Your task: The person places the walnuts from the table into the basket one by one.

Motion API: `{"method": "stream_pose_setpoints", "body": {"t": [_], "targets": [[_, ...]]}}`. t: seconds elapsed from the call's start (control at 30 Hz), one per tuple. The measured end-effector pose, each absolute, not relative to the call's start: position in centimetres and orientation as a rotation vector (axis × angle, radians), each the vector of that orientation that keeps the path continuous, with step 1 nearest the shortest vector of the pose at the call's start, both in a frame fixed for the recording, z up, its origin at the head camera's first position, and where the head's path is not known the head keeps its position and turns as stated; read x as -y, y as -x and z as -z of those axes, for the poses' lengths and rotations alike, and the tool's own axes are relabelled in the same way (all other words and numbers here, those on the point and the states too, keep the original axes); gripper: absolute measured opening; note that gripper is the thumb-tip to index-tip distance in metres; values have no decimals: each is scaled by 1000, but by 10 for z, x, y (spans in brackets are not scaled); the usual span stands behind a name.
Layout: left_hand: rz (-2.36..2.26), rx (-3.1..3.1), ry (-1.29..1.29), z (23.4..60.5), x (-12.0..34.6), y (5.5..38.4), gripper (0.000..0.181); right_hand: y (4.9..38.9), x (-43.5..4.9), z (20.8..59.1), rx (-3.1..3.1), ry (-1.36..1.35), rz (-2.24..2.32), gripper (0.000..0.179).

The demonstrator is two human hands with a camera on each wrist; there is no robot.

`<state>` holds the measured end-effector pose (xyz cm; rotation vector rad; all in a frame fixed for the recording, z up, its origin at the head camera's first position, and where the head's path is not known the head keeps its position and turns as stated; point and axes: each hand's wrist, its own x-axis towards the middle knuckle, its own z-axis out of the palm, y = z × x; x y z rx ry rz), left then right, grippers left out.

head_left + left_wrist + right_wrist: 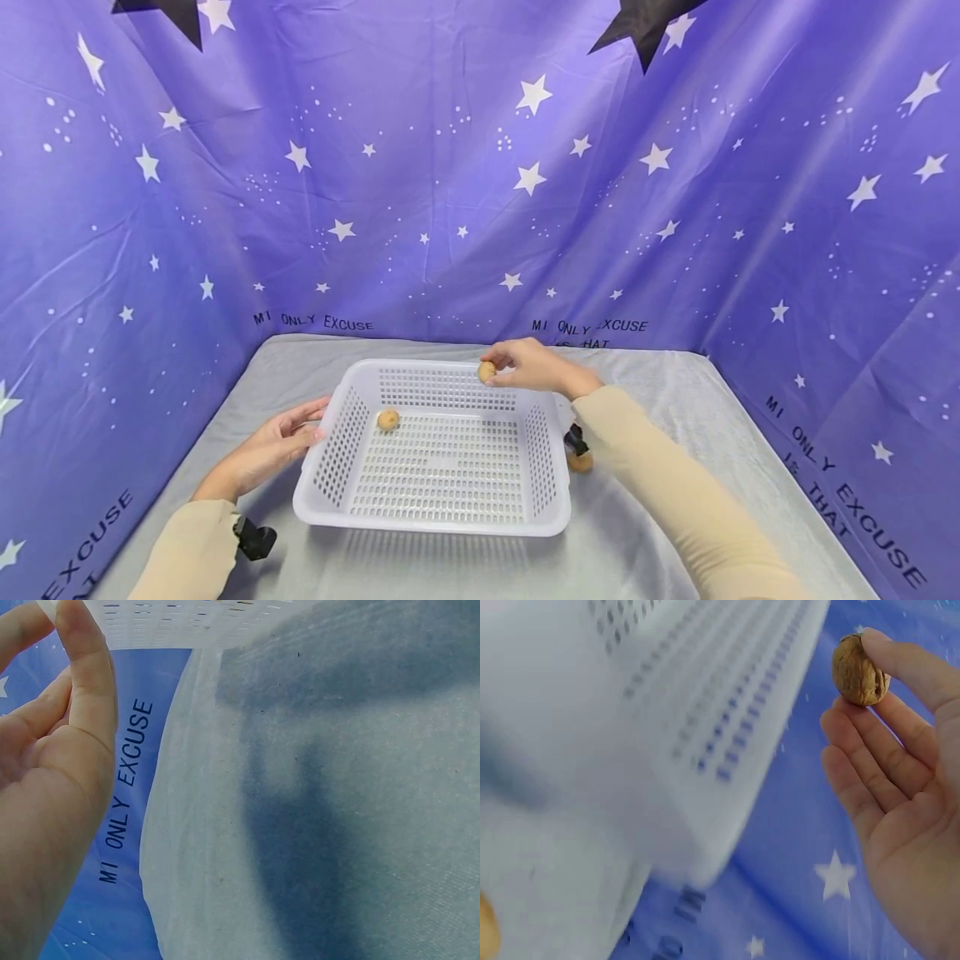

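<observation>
A white perforated plastic basket [431, 527] sits on the grey cloth. My left hand [273, 442] holds its left rim, with thumb and fingers on either side in the left wrist view. Above the basket's far edge, right of centre, my right hand [534, 367] pinches a walnut [859, 671] between thumb and fingertips. The right wrist view shows its ridged brown shell clearly. Another walnut [387, 420] lies inside the basket near the left wall. Outside the basket, on the right, a round brown thing like a walnut [581, 462] is partly hidden by the black wrist camera.
Grey cloth [675, 400] covers the table. Purple star-printed curtains [427, 183] stand behind it and on both sides. Black wrist cameras show at the left wrist [255, 538] and at the right wrist [576, 439], the latter close to the basket's right side.
</observation>
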<state>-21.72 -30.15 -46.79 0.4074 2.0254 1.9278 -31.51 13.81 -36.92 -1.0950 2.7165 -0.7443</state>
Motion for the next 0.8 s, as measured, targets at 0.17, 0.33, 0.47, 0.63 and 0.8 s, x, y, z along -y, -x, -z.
{"method": "stream_pose_setpoints", "body": {"t": [0.17, 0.33, 0.47, 0.63, 0.8], "targets": [[-1921, -2029, -409, 467, 301, 217, 66, 317, -106, 385, -2646, 1125, 756, 45], [-1927, -2019, -401, 468, 301, 217, 65, 318, -77, 403, -2582, 1110, 760, 44], [-1925, -2023, -406, 469, 302, 217, 65, 317, -57, 417, -2544, 1072, 791, 42], [-1922, -2024, -414, 468, 302, 217, 65, 316, -37, 436, -2514, 1015, 830, 41], [-1923, -2021, -415, 468, 301, 217, 64, 315, -23, 454, -2552, 995, 801, 45]]}}
